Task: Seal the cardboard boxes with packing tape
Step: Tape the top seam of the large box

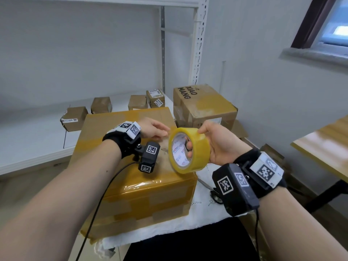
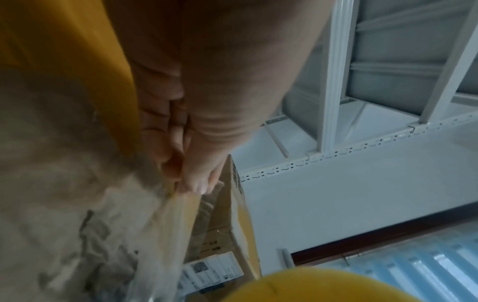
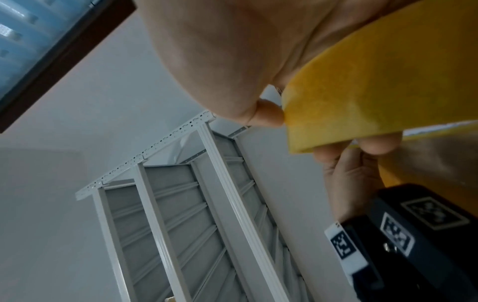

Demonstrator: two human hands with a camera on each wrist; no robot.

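Nearest to my lens are both forearms, each strapped with a black wrist camera carrying square markers. From the head view I see my right hand (image 1: pixel 216 143) grasping the tape roll (image 1: pixel 189 150): the thumb lies over the yellow outer band and several fingers are hooked through the printed white core. I am holding the roll up in the air, on edge, above the near right part of the big cardboard box (image 1: pixel 135 178). My left hand (image 1: pixel 153 129) sits just beside the roll's upper rim, thumb and forefinger pinched together at the edge of the tape; in the left wrist view those fingertips (image 2: pixel 199 187) are closed on a thin translucent strip, though it is too blurred for me to tell how far it is peeled.

That big box rests on a white cloth (image 1: pixel 207 213) and has yellowish tape across its top and down its near face. Behind it, to the right, stands another carton printed XIAO MANG (image 1: pixel 204 106), also patched with tape. Several small parcels (image 1: pixel 100 105) lie well apart on the white shelf (image 1: pixel 28 140) further back. At the right edge I see a wooden tabletop (image 1: pixel 327 144), and a window (image 1: pixel 337 25) above.
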